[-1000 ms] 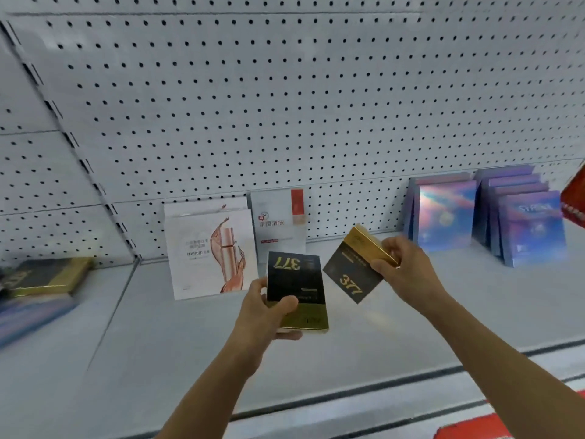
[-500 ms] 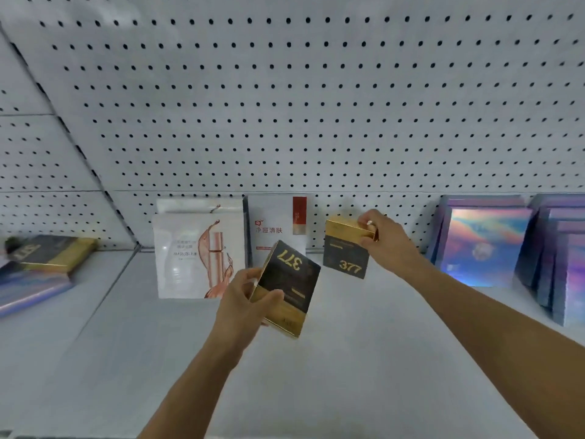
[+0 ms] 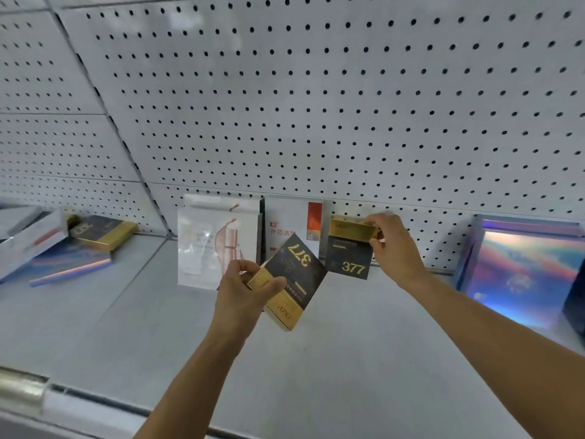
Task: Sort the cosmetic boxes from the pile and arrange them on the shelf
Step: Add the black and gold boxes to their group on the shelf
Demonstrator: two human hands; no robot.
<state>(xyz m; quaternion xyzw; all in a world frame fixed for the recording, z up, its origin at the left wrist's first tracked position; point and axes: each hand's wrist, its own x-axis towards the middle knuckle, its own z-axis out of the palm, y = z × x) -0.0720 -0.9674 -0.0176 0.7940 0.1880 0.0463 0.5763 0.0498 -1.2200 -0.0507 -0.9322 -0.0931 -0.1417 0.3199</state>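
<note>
My left hand point(image 3: 243, 289) grips a black and gold box point(image 3: 297, 274) marked 377, tilted and upside down above the white shelf point(image 3: 332, 359). My right hand point(image 3: 392, 245) pinches the gold top of a second black and gold 377 box point(image 3: 348, 248), held upright near the pegboard back, right of a white box with a red patch point(image 3: 294, 223). A white box with a pink bottle picture point(image 3: 209, 245) stands further left.
A loose pile of boxes point(image 3: 63, 245) lies on the neighbouring shelf at the left, with a black and gold one point(image 3: 101, 231) on top. Iridescent blue boxes point(image 3: 522, 274) stand at the right. The shelf's front edge point(image 3: 95, 403) runs below.
My right hand has carried its box back toward the pegboard and turned it upright. My left hand's box has tilted further. The view has come closer and shifted right.
</note>
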